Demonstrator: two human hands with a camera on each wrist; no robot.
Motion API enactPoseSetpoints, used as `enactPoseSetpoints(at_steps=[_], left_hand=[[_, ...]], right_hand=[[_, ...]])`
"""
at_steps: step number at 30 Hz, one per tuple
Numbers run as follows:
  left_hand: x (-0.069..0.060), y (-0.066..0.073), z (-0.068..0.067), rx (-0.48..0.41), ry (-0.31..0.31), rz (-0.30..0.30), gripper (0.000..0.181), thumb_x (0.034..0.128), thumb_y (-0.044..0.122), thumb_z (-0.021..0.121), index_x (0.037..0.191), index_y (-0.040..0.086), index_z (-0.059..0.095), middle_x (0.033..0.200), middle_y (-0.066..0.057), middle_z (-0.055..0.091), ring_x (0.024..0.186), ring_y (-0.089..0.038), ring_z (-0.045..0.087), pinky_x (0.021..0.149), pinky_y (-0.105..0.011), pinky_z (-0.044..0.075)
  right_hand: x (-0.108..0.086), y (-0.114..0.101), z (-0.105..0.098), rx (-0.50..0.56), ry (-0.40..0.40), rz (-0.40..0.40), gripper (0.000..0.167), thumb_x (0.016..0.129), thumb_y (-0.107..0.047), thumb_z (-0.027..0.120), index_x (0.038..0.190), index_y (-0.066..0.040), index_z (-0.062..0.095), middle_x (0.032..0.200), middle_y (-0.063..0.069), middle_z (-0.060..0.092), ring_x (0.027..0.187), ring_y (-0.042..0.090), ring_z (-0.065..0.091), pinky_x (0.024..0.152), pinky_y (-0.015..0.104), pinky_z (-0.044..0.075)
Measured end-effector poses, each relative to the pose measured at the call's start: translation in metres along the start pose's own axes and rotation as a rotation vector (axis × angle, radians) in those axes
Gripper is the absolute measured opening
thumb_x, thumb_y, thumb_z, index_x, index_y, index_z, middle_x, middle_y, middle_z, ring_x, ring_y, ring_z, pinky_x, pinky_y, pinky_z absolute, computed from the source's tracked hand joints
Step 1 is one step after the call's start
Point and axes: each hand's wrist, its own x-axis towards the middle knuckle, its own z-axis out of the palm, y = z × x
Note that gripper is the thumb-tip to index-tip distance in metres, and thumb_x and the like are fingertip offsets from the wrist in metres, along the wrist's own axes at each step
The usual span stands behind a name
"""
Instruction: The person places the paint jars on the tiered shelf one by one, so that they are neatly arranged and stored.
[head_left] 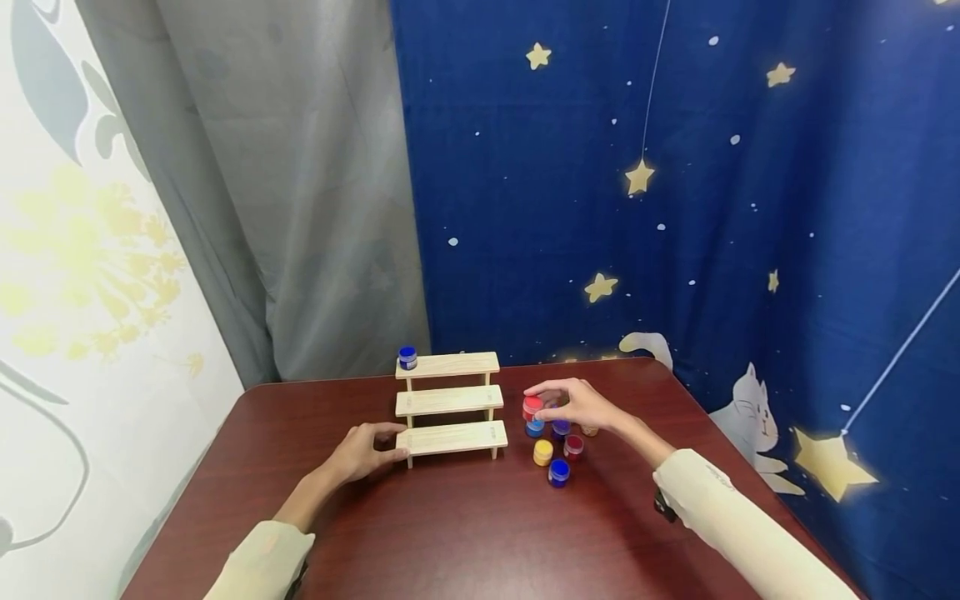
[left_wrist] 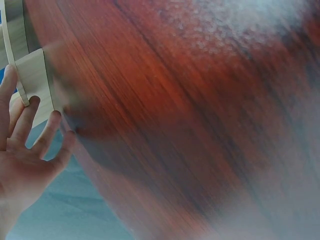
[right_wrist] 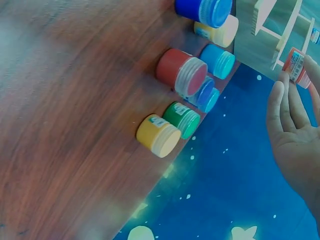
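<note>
A small red paint jar (head_left: pixel 532 407) is pinched between the thumb and fingers of my right hand (head_left: pixel 579 403), above the group of jars. The same red jar (right_wrist: pixel 295 64) shows at the fingertips in the right wrist view. My left hand (head_left: pixel 360 452) grips the left end of the lowest step of a three-step wooden display rack (head_left: pixel 450 438), thumb at the near edge and fingers behind. In the left wrist view, fingers (left_wrist: pixel 47 131) spread beside the pale wood (left_wrist: pixel 37 82); the thumb is hard to make out. A blue paint jar (head_left: pixel 407 358) stands on the top step's left end.
Right of the rack, several jars stand on the dark red wooden table (head_left: pixel 442 533): yellow (head_left: pixel 543 453), blue (head_left: pixel 558 473), dark red (head_left: pixel 573 447), purple (head_left: pixel 561 429) and light blue (head_left: pixel 534 429). A green jar (right_wrist: pixel 181 120) shows in the right wrist view. Curtains (head_left: pixel 525 208) hang behind.
</note>
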Motion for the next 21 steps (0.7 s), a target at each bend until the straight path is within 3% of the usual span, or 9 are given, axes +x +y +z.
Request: enactPoseSetpoints(at_steps=[5,11,21], left_hand=[[0.0,0.0,0.0,-0.003,0.001,-0.002,0.047,0.0866,0.033,0.087,0.127,0.012,0.075,0.117,-0.01,0.075,0.111,-0.028,0.07,0.096,-0.05,0.055],[0.0,0.001,0.0,-0.006,0.01,-0.002,0.046,0.0867,0.032,0.087,0.127,0.013,0.075,0.115,-0.01,0.075,0.11,-0.028,0.07,0.095,-0.05,0.055],[-0.001,0.002,0.002,-0.015,0.009,-0.015,0.045,0.0867,0.03,0.087,0.127,0.013,0.075,0.114,-0.009,0.075,0.109,-0.026,0.07,0.095,-0.049,0.055]], right_hand=[[0.011,-0.004,0.002,-0.03,0.009,-0.028,0.043,0.096,-0.024,0.078,0.135,-0.009,0.069,0.118,0.009,0.076,0.106,0.022,0.074,0.092,0.043,0.059],[0.026,-0.012,0.005,-0.023,-0.009,-0.02,0.043,0.097,-0.023,0.077,0.137,-0.011,0.068,0.117,0.004,0.077,0.106,0.019,0.074,0.093,0.038,0.058],[0.05,-0.026,0.017,0.001,0.009,0.007,0.044,0.096,-0.023,0.078,0.136,-0.009,0.068,0.118,0.006,0.076,0.106,0.02,0.073,0.088,0.033,0.059]])
